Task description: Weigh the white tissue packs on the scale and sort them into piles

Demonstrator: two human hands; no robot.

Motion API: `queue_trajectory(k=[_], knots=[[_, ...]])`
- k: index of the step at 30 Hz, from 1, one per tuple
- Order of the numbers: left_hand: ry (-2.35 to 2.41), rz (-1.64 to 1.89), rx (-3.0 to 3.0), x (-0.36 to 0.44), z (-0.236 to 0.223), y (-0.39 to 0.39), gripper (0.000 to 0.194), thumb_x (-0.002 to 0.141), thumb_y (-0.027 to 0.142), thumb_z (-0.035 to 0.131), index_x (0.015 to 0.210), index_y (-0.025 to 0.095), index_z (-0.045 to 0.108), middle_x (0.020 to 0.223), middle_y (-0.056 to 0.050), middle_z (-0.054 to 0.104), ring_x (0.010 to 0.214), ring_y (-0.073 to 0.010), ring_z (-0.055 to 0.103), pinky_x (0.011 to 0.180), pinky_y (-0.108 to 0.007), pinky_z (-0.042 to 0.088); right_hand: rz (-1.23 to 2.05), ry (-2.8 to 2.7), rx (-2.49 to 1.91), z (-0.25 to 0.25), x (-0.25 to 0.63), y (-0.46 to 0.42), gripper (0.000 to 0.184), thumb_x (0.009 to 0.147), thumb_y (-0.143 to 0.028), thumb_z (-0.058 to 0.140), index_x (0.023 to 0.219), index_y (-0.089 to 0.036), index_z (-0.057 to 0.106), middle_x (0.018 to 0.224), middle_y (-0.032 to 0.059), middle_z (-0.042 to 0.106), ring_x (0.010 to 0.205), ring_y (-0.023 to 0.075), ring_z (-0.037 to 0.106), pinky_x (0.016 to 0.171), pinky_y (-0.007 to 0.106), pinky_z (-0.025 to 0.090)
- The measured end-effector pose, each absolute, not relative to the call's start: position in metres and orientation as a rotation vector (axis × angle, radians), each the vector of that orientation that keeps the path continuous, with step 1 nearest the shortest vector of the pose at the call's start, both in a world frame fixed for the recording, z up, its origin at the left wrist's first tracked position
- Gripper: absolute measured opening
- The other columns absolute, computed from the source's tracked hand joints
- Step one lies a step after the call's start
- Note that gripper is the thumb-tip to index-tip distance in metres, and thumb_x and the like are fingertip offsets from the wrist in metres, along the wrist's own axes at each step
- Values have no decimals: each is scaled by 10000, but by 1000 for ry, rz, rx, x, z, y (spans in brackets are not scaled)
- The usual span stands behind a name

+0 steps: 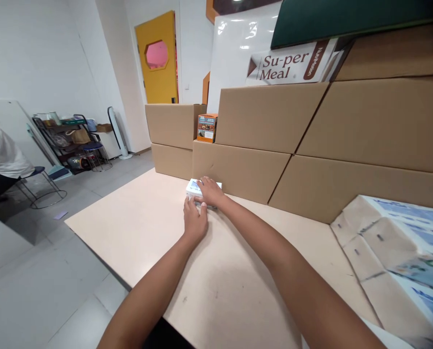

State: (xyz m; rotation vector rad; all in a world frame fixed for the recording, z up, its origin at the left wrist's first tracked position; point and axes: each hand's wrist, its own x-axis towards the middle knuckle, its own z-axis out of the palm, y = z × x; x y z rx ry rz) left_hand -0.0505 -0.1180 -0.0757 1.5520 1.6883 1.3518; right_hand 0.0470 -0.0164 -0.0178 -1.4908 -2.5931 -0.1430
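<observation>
The pale surface runs back to a wall of stacked cardboard boxes, in a room with a yellow door. Near the foot of those boxes, toward the far edge, lies a small white packet with blue print, flat and just in front of the cardboard. My right hand is laid over its top, fingers reaching across; my left hand is at its near left end, fingers bent and thumb apart from them. Whether either one truly pinches the packet I cannot tell, as my own fingers hide the contact. The wrapping looks soft, so I judge that pressing too hard from above could dent it, while an uneven push from the left could turn it askew or run it into the box behind. A harder knock there might jar the little orange box perched on the lower row, in a gap between taller stacks. Farther out to my right, the big printed packs lie beside my forearm; a wide swing of that elbow could catch and shift them.
</observation>
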Motion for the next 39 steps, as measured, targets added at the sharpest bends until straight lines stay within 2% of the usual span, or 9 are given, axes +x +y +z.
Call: queue_trajectory(k=[6, 10, 13, 19, 25, 32, 39], knots=[[1658, 1315, 1538, -52, -70, -124, 551, 1043, 385, 469, 1518, 106, 433, 1770, -264, 187, 1700, -348, 153, 1367, -518, 207, -188, -2532, -1565, -15, 40, -14, 713, 1008, -607, 574, 1534, -129, 531, 1525, 257, 549, 1397, 391, 502, 1124, 522, 472], [1630, 1306, 1523, -53, -70, -127, 549, 1046, 390, 477, 1535, 144, 433, 1794, -244, 104, 1647, -369, 318, 1319, -531, 321, -187, -2511, -1620, -13, 32, -11, 726, 988, -680, 572, 1461, -129, 599, 1473, 257, 574, 1341, 395, 520, 1039, 504, 526], [1622, 1313, 1495, -52, -71, -127, 603, 1039, 401, 499, 1578, 154, 388, 1801, -241, 74, 1604, -360, 404, 1293, -516, 369, -195, -2496, -1639, -15, 28, -9, 773, 982, -723, 550, 1450, -110, 600, 1456, 268, 573, 1324, 394, 520, 1030, 508, 528], [1612, 1332, 1467, -52, -75, -125, 711, 1016, 425, 555, 1632, 172, 308, 1804, -240, 66, 1615, -343, 387, 1277, -491, 393, -203, -2483, -1645, -18, 25, -5, 789, 975, -733, 542, 1463, -116, 589, 1438, 267, 586, 1314, 393, 507, 1058, 528, 510], [1607, 1341, 1492, -53, -78, -125, 721, 997, 416, 593, 1627, 188, 327, 1807, -230, 72, 1621, -349, 375, 1276, -497, 391, -221, -2473, -1642, -18, 25, -4, 736, 995, -682, 562, 1451, -106, 597, 1442, 267, 587, 1323, 393, 521, 1072, 524, 506], [1612, 1336, 1503, -53, -81, -124, 714, 984, 418, 616, 1613, 215, 348, 1809, -217, 92, 1600, -360, 411, 1268, -503, 399, -231, -2474, -1639, -18, 24, -3, 685, 989, -620, 627, 1392, -66, 622, 1419, 272, 612, 1313, 378, 550, 1045, 454, 533], [1623, 1322, 1513, -53, -83, -123, 692, 981, 401, 606, 1599, 201, 370, 1809, -222, 93, 1579, -367, 440, 1265, -516, 395, -268, -2435, -1631, -23, 23, 0, 610, 983, -597, 649, 1359, -117, 622, 1401, 244, 631, 1296, 362, 548, 1042, 447, 521]])
